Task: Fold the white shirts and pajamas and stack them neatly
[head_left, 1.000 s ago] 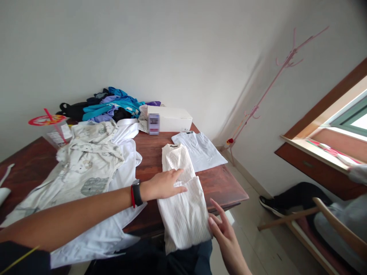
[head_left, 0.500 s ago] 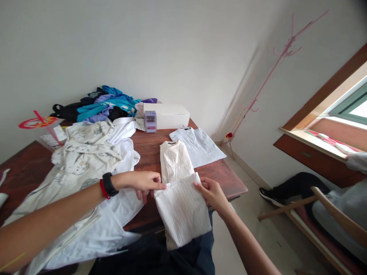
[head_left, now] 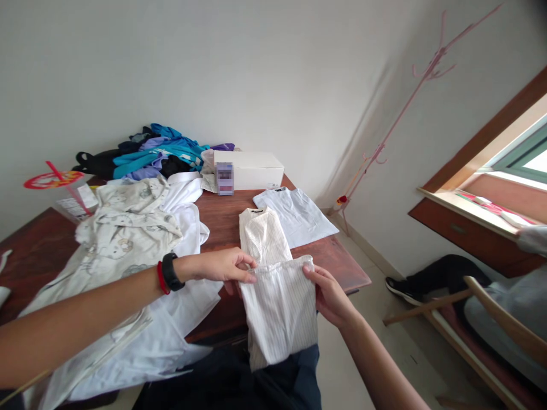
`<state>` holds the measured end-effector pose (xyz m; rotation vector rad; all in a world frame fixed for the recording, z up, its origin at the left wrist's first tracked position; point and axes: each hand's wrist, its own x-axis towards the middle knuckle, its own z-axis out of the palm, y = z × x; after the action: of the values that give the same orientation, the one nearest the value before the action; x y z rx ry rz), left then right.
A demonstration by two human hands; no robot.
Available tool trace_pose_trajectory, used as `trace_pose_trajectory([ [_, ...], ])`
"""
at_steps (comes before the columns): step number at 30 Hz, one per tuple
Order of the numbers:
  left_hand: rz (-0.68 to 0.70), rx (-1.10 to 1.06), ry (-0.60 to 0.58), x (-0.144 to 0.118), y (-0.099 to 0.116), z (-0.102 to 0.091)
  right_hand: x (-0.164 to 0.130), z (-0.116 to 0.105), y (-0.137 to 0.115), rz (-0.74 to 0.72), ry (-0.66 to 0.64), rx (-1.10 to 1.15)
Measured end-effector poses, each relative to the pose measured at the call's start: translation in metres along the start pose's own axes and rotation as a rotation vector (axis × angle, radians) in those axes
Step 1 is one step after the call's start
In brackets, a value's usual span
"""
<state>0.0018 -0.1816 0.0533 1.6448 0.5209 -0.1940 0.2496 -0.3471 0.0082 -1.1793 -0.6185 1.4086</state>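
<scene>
Striped cream top (head_left: pixel 280 322) lies lengthwise over the tabletop's (head_left: pixel 222 228) near edge, its lower end overhanging toward me. My left forearm comes in nearly level, my right slants up from below, wrists raised. My left grip (head_left: pixel 226 266) is clamped on one corner of its folded-up edge, my right grip (head_left: pixel 331 291) on the other. Its long axis runs away from me, neckline toward the wall (head_left: pixel 265 74). I count one such top, one pale blue shirt (head_left: pixel 297 219), one white box (head_left: pixel 252 171), one cup (head_left: pixel 74 202).

Black wristband (head_left: pixel 172 272); red bracelet (head_left: pixel 162 278) beside it; dark clothing (head_left: pixel 200 378) over the lap.
</scene>
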Motion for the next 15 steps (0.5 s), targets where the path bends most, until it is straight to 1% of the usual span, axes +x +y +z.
trace_pose_trajectory([
  [2, 0.029, -0.049, 0.039, 0.003, 0.007, 0.001, -0.001, -0.004, -0.002, -0.02, 0.034, 0.067],
  [4, -0.009, -0.115, 0.062, 0.006, 0.01, 0.002, -0.002, -0.007, -0.003, -0.038, 0.047, 0.098],
  [5, -0.038, -0.148, 0.053, 0.008, 0.01, 0.002, -0.002, -0.008, -0.002, -0.045, 0.052, 0.097],
  [7, -0.098, -0.191, -0.003, 0.012, 0.006, 0.002, -0.002, -0.009, 0.0, -0.047, 0.057, 0.061],
  [9, -0.15, -0.196, -0.066, 0.016, -0.003, 0.0, -0.001, -0.009, 0.004, -0.05, 0.054, -0.009],
  [10, -0.166, -0.185, -0.075, 0.019, -0.007, 0.0, 0.001, -0.009, 0.006, -0.056, 0.055, -0.056],
  [13, -0.172, -0.132, -0.021, 0.026, -0.015, 0.0, 0.007, -0.01, 0.012, -0.122, 0.081, -0.244],
  [15, -0.164, -0.098, -0.002, 0.028, -0.013, -0.001, 0.011, -0.011, 0.014, -0.181, 0.105, -0.363],
])
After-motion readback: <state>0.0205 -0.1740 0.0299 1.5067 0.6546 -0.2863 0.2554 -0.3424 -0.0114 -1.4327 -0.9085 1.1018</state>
